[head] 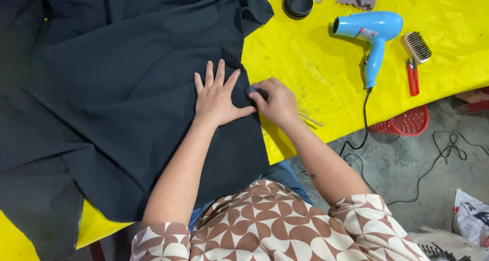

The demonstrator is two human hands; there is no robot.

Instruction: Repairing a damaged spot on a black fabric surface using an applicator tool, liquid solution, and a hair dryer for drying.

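Head view, table: a yellow table [326, 72] filled most of the picture, and its right edge ran diagonally above a grey floor.
Cloth: a large dark cloth [117, 103] covered the left and middle part of the table, and its right edge lay near the middle of the picture.
Left hand: the left hand [219, 99] lay flat on the dark cloth with the fingers spread wide; it held nothing and only pressed on the cloth.
Right hand: the right hand [277, 102] was just beside the left hand, at the right edge of the cloth; its fingers were closed narrowly on a small dark object [256, 92], which touched the cloth. I could not tell what this object was.
Hair dryer: a blue hair dryer [371, 34] lay on the yellow table, well apart from the hands, and its black cord hung down over the table edge to the floor.
Basket: a red plastic basket [405, 122] stood on the floor, just under the table edge.
Round tin: a black round tin [298, 4] stood on the table, near the upper corner of the cloth.
Brush: a small brush [417, 47] with dark bristles lay to the right of the hair dryer.
Red tool: a small red tool [412, 77] lay just below the brush.
Thin stick: a thin pale stick [310, 120] lay on the table near the right wrist.
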